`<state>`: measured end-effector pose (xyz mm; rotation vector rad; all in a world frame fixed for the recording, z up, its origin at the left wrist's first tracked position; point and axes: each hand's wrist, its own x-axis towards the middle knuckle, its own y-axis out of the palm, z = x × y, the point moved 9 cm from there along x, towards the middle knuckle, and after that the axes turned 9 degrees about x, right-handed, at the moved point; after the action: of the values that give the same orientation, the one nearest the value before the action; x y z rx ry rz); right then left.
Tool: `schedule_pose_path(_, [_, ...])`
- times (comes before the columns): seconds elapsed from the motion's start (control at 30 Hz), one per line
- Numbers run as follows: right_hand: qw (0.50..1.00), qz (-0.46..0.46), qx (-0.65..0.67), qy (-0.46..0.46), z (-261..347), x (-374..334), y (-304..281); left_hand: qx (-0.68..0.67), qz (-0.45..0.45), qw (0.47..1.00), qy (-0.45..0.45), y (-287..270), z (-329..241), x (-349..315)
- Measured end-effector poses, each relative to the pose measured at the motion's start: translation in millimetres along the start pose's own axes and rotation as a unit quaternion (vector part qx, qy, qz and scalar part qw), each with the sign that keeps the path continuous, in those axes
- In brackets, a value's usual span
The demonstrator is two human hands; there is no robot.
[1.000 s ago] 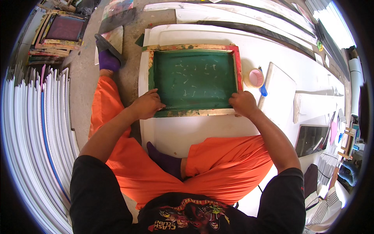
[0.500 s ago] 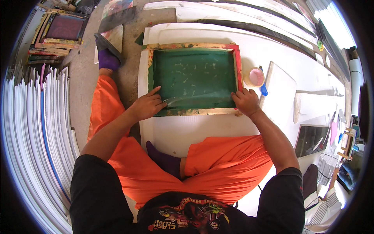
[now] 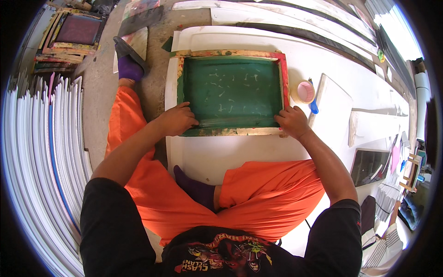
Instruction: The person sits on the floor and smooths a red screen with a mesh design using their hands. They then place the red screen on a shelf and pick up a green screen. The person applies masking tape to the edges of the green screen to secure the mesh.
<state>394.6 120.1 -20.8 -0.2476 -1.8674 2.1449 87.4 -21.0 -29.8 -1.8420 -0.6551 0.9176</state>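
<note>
- Two hands rest on the near edge of a wooden printing frame [image 3: 230, 90] with green mesh, which lies flat on a white board [image 3: 221, 152] on the floor, straight ahead of the seated person.
- The left hand [image 3: 177, 121] sits at the frame's near left corner, fingers curled over the wooden rail onto the mesh (a closed grip on the frame).
- The right hand [image 3: 291, 122] is at the near right corner, fingers bent over the rail, likewise closed on the frame.
- The mesh carries scattered pale marks; the far and right rails are smeared red and yellow.
- A small pink tub [image 3: 304, 91] stands just beside the frame's right rail, with a blue-handled tool [image 3: 314, 107] touching it.
- A leaning white panel [image 3: 330, 108] lies right of the tub.
- Stacked frames [image 3: 69, 39] sit far left, well apart, above rows of white sheets [image 3: 41, 161] on edge.
</note>
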Motion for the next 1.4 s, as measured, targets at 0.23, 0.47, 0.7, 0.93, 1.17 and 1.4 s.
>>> schedule_pose_path(0.23, [0.996,0.091,0.006,-0.019,5,4,7,0.014,0.05,0.999,0.012,5,1,6])
schedule_pose_path(0.47, [0.975,0.22,0.021,-0.036,15,1,20,0.026,0.064,0.997,0.018,5,-1,8])
schedule_pose_path(0.7, [0.943,0.327,-0.025,-0.061,29,3,30,0.015,0.079,0.997,0.002,-12,-12,6])
schedule_pose_path(0.93, [0.945,0.32,-0.038,-0.051,32,-4,26,0.107,-0.016,0.99,-0.088,-37,-43,19])
schedule_pose_path(1.17, [0.962,0.268,-0.044,-0.021,23,-9,34,-0.037,-0.185,0.969,-0.158,-16,-169,152])
schedule_pose_path(1.4, [0.951,0.309,-0.017,0.0,30,2,27,-0.014,-0.236,0.956,-0.172,17,-176,179])
